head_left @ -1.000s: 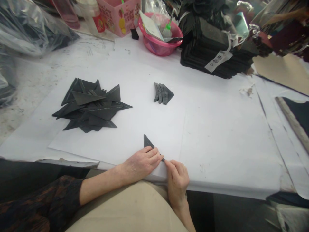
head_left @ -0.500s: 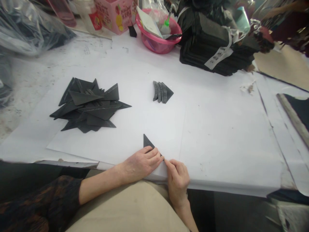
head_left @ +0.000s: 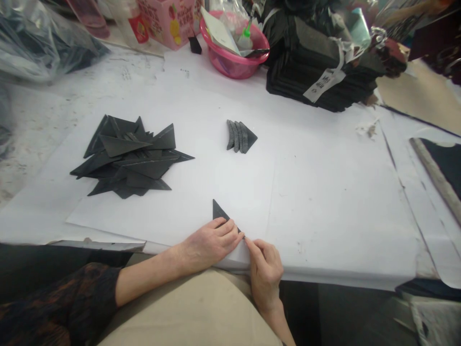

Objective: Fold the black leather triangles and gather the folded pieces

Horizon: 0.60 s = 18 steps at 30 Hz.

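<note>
A dark triangular piece (head_left: 219, 210) lies on the white paper at the table's front edge, one point toward the far side. My left hand (head_left: 216, 240) rests over its middle, fingers together and curled, pinning it down and covering much of it. At the piece's near right corner, my right hand (head_left: 265, 264) is closed in a pinch between thumb and forefinger. Farther back sits a small overlapping stack of dark pieces with curved grey edges (head_left: 237, 136). To the left is a loose heap of black triangular pieces (head_left: 133, 158).
White paper (head_left: 324, 192) covers the table. At the back stand a pink basin (head_left: 237, 67) with odds and ends, a pink box (head_left: 163, 24), and a tied stack of black pieces (head_left: 306, 72) with a white tag. A plastic-wrapped bundle (head_left: 43, 43) lies at the back left.
Both hands stay in nearly the same place on the triangular piece. The whole view has shifted slightly; nothing on the table has visibly moved.
</note>
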{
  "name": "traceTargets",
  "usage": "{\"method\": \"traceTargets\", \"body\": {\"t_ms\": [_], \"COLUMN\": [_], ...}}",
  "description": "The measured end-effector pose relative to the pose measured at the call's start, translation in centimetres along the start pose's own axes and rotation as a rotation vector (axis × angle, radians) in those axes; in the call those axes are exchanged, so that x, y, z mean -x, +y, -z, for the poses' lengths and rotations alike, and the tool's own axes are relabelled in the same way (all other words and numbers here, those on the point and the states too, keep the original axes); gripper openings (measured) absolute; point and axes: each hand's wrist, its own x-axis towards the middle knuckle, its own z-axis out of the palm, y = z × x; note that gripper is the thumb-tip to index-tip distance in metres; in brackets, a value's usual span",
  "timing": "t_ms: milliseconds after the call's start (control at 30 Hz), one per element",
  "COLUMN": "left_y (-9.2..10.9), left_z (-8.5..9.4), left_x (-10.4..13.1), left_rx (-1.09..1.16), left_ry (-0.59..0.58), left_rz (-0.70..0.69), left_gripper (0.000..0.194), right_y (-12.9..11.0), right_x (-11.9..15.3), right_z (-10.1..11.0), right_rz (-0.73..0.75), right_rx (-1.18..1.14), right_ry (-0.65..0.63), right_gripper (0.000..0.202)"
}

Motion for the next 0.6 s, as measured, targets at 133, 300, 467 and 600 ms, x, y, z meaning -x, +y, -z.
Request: {"method": "traceTargets", "body": {"t_ms": [133, 300, 467, 600], "left_y": [-0.02, -0.06, 0.04, 0.22], "left_z": [0.01, 0.08, 0.03, -0.15], "left_x": [0.01, 0.02, -0.08, -0.11], "left_rx": [0.010, 0.011, -0.010, -0.023], "left_ry": [-0.009, 0.000, -0.013, -0.028], "left_rz": [0.000, -0.006, -0.012, -0.015], "left_gripper": [0.031, 0.032, 0.031, 0.031], "right_y": [-0.10, -0.20, -0.43, -0.51], "right_x": [-0.09, -0.20, -0.31, -0.39], "right_z": [0.07, 0.17, 0.25, 0.40], "right_rz": [-0.004, -0.004, -0.017, -0.027], "right_rx": [0.006, 0.014, 0.020, 0.044], "right_ry": [-0.004, -0.012, -0.019, -0.043], "right_gripper": [0.028, 0.027, 0.026, 0.025]}}
